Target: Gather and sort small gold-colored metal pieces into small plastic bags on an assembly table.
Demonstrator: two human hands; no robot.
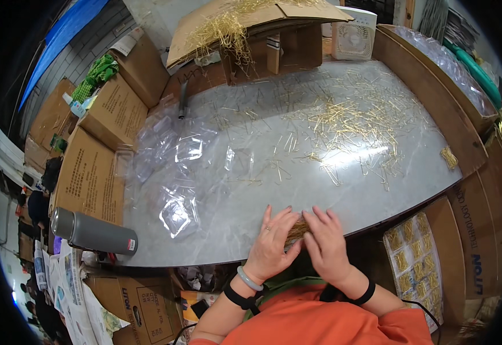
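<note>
The left hand (271, 241) and the right hand (325, 241) meet at the near edge of the grey counter (228, 244), with a bundle of thin gold-coloured wire pieces (297, 231) between them. The fingers of both hands are bent around the bundle and grasp it from either side, so that only its middle shows. The left wrist bears a pale bangle (249, 279) and a black band, the right wrist another black band (367, 291).

Beyond the hands, a loose heap of gold-coloured wire hooks (351, 123) spreads over the right half of the counter, and one small tied-looking bundle (449, 157) lies apart near its right edge. Clear plastic blister trays (177, 211) lie on the left half, close to a grey cylindrical bottle (98, 232) at the near left corner. At the back, more wire is piled on a flattened cardboard sheet (185, 49), with a white fan (354, 35) just beside it. Below the counter at right, a compartmented clear tray (416, 259) holds many gold-coloured bundles.
</note>
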